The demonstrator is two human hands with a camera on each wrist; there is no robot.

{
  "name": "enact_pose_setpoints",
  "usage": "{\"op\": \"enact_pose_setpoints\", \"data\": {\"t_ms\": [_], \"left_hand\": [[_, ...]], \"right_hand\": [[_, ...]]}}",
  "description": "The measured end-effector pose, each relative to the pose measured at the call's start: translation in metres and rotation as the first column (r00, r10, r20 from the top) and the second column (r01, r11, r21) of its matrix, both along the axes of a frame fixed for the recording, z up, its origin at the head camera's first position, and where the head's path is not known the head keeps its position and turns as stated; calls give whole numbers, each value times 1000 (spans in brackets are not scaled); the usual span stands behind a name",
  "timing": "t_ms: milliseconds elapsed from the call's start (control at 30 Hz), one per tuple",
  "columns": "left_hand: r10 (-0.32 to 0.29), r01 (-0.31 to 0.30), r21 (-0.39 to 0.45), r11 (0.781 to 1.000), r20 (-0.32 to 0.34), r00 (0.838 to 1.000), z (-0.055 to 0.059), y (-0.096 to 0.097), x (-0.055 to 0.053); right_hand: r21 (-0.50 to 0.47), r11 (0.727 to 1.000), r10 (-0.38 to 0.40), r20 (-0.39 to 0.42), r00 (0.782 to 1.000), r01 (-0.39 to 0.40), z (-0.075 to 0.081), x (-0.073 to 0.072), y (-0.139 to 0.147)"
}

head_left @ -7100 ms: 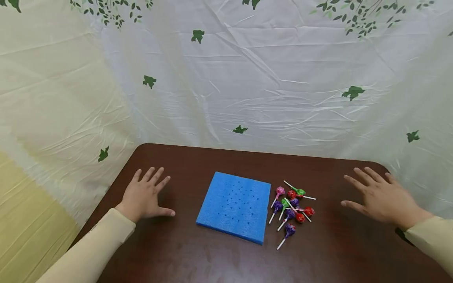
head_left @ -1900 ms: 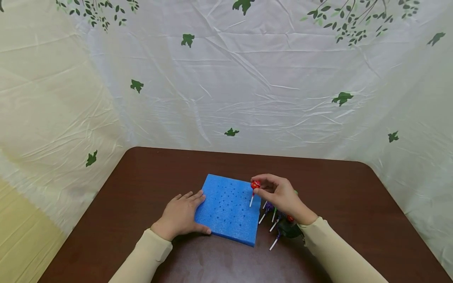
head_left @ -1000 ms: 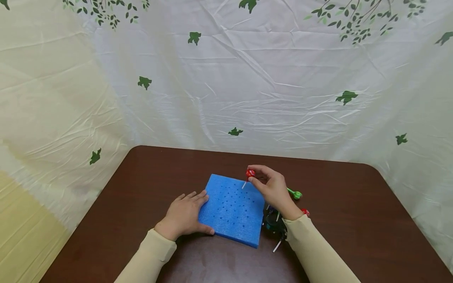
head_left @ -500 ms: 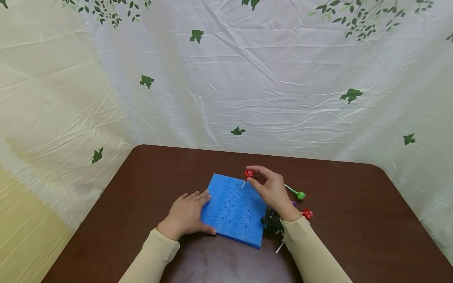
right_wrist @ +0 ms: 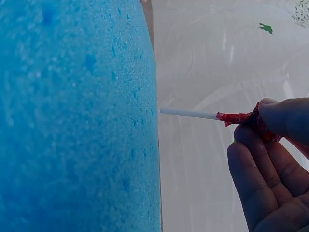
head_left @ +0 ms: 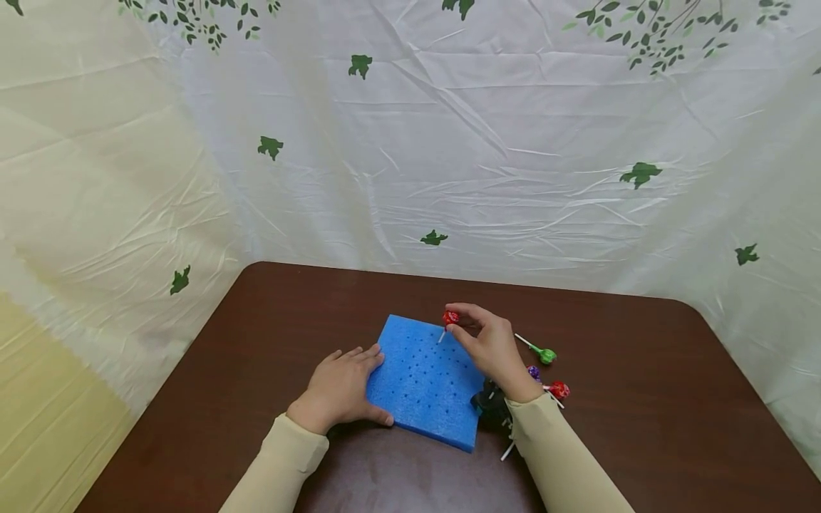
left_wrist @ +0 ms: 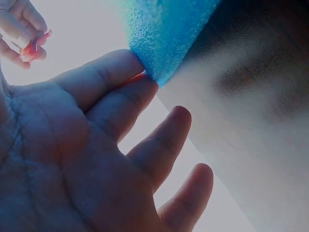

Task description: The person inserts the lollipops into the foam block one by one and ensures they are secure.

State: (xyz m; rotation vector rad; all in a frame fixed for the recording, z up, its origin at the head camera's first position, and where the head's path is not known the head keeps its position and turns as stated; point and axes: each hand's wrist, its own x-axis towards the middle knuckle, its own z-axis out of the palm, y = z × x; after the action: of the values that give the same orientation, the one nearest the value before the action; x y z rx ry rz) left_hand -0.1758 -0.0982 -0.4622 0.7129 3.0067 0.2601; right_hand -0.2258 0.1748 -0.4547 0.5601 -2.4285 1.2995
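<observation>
A blue foam board dotted with small holes lies on the table. My left hand rests along its left edge, fingers straight; in the left wrist view the fingertips touch the foam. Over the far right part of the board, my right hand pinches a red-wrapped lollipop by its head between thumb and fingers. The white stick points down, and in the right wrist view the lollipop stick has its tip right at the foam surface.
Right of the board lie more lollipops: a green one, a purple one and a red one. Others are partly hidden under my right wrist, where a dark wrist camera sits. Behind the brown table hangs a white curtain.
Both hands came in from the table's sides; the left settled on the board's edge. The right took a red lollipop from the pile and carried it left over the board. Lately it barely moves.
</observation>
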Motion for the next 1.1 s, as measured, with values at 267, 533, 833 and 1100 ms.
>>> {"op": "enact_pose_setpoints", "data": {"t_ms": [267,533,833,1100], "left_hand": [[3,-3,18,1000,1,1000,1,0,0],[10,-10,21,1000,8,1000,2,0,1],[8,-8,34,999,15,1000,3,-1,2],[9,-9,51,999,17,1000,4,-2,1]], "right_hand": [[43,999,-6,9,1000,5,-4,0,-3],[76,997,-9,22,1000,8,-7,-1,-5],[84,997,-2,-2,1000,3,-5,2,-7],[103,995,-8,3,1000,7,-5,1,-8]]}}
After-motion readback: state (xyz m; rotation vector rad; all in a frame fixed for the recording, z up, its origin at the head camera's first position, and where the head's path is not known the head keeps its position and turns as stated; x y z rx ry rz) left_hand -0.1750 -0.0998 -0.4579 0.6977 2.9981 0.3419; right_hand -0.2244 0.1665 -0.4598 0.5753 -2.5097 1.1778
